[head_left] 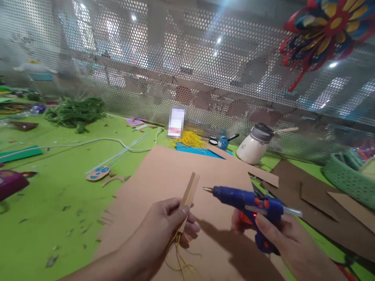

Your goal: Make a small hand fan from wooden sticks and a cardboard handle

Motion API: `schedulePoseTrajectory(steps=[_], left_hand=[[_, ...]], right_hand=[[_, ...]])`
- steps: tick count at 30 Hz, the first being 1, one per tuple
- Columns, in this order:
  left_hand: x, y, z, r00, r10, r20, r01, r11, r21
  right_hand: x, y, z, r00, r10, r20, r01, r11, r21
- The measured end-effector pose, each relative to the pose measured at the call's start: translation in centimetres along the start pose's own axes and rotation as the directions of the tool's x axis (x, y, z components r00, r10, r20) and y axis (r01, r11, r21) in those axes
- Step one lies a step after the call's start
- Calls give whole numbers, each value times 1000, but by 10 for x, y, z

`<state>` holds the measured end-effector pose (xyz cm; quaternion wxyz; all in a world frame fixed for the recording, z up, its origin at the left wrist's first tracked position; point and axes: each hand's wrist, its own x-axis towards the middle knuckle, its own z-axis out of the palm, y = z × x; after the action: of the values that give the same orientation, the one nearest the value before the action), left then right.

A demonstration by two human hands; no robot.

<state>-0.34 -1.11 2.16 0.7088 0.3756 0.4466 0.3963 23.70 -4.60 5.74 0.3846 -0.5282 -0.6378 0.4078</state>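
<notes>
Left hand [168, 225] grips cardboard strip [189, 194]; right hand [264, 231] clasps glue gun [250, 205] — white jar [253, 147], green basket [351, 180] behind.

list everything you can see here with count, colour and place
green table: one, green, under everything
blue hot glue gun: one, blue with orange parts, gripped at lower right
folded tan cardboard strip: one, tan, held upright at centre
yellow threads: a few, yellow, dangling below the strip
large tan cardboard sheet: one, tan, flat on the table at centre
white jar with grey lid: one, white, far side of the table
green plastic basket: one, green, far right
green yarn pile: one, green, far left
colourful pinwheel: one, red, yellow, blue, top right
perforated metal screen: one, silver, behind the table
left hand: one, gripping the strip
right hand: one, gripping the glue gun
</notes>
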Motion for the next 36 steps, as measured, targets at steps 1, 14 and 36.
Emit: schedulePoseTrajectory(steps=[1, 14, 36], left_hand=[[0, -1, 0, 1000, -2, 2, 1, 1000, 2], [0, -14, -4, 999, -13, 45, 10, 999, 53], [-6, -10, -1, 997, -50, 53, 45, 994, 100]], right_hand=[[0, 1, 3, 1000, 5, 20, -5, 1000, 17], [10, 23, 6, 999, 11, -36, -12, 1000, -23], [8, 27, 9, 996, 89, -24, -86, 990, 112]])
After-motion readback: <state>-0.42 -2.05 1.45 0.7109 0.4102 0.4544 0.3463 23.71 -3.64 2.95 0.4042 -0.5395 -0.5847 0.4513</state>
